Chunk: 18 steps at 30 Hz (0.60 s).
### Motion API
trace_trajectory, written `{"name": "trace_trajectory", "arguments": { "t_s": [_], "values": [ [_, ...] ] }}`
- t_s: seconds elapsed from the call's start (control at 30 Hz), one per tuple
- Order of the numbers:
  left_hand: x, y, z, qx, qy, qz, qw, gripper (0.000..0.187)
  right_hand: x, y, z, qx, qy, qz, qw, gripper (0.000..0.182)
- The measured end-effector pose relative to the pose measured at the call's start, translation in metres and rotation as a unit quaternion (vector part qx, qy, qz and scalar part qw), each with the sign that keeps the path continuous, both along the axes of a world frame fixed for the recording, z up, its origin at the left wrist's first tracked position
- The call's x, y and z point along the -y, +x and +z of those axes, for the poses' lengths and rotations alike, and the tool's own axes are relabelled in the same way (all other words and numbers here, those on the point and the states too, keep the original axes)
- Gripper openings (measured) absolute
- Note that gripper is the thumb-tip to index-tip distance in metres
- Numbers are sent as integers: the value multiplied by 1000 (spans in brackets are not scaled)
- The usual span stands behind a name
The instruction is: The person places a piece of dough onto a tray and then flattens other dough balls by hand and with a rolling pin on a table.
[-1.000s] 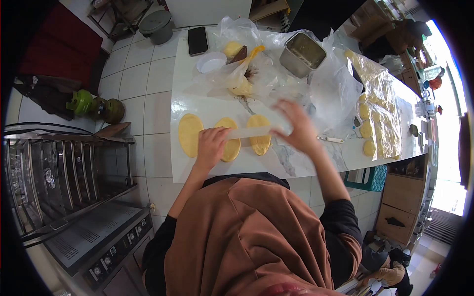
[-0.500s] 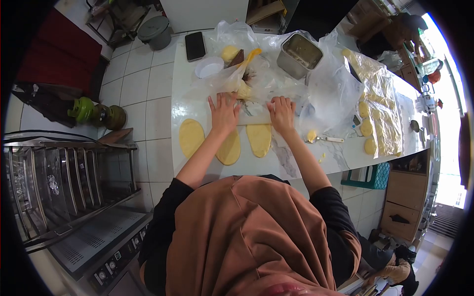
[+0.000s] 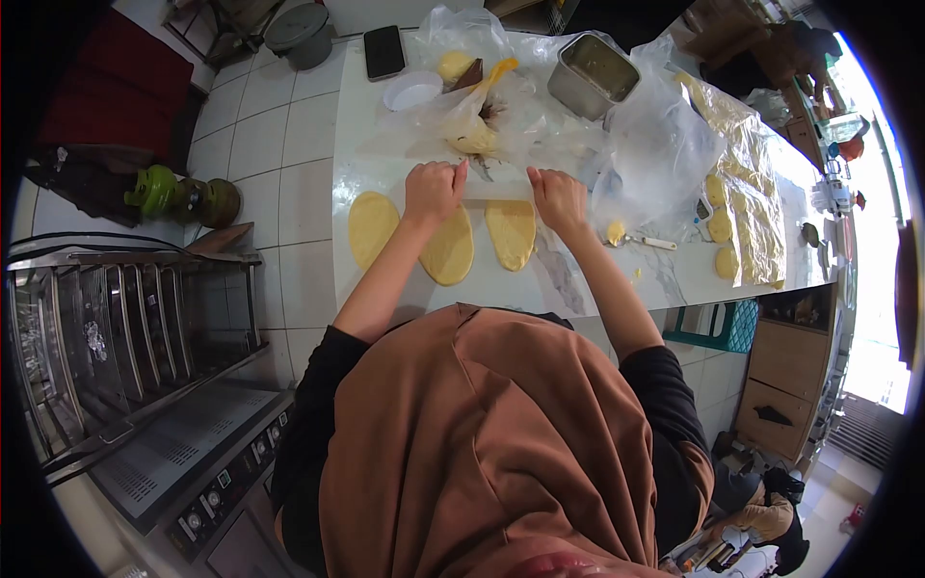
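Curled shut, both our hands press on the rolling pin: left hand [image 3: 433,190] on one end, right hand [image 3: 557,196] on the other, the white pin [image 3: 493,192] lying across between them at the far ends of the dough ovals. Middle oval [image 3: 449,248] lies under our left wrist, right oval [image 3: 512,232] between our hands, left oval [image 3: 371,227] at nine o'clock. On the desk [image 3: 597,289], a plastic bag [image 3: 482,125] sits at twelve o'clock, a tin [image 3: 594,75] at one.
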State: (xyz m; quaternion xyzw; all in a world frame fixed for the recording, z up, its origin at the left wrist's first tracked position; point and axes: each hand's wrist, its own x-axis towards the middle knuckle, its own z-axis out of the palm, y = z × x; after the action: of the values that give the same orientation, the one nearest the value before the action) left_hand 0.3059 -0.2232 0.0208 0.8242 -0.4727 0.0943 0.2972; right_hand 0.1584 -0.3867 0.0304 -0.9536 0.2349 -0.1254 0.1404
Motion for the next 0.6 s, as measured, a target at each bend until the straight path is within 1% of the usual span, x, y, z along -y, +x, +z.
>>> {"name": "trace_trajectory", "arguments": {
  "t_s": [0.03,0.13,0.23,0.27,0.33,0.37,0.4,0.43,0.5,0.53,0.6],
  "values": [
    [-10,-6,2,14,-37,-19,999,31,-8,-9,2,25,0,14,1000,30],
    [-37,-32,-16,25,19,-50,998,25,-25,-35,-16,32,-2,46,998,22],
    [-48,-40,-22,44,16,-58,997,14,-21,-35,-8,8,-29,14,999,24],
    [-46,-40,-19,20,21,-40,999,14,-17,-28,-3,6,-14,-2,1000,26],
    [-29,-32,-5,-25,29,-4,999,21,-17,-9,-14,63,-48,-13,997,27],
    [-22,-30,-9,-13,53,20,998,27,-21,-2,-22,93,-66,-19,993,28],
    [-16,-29,-23,-2,78,44,996,35,-26,-1,-28,18,-16,-20,1000,38],
    [-12,-29,-27,11,101,69,992,43,-27,-5,-36,21,-35,-36,998,42],
    [-19,-40,-33,-21,135,73,988,48,-35,-19,-47,29,-73,-69,995,50],
    [-26,-48,-33,-37,153,76,985,51,-41,-29,-41,15,-79,-53,995,52],
    [-43,-69,-33,-7,152,34,988,53,-60,-59,-33,-14,-87,-23,996,58]
  ]
}}
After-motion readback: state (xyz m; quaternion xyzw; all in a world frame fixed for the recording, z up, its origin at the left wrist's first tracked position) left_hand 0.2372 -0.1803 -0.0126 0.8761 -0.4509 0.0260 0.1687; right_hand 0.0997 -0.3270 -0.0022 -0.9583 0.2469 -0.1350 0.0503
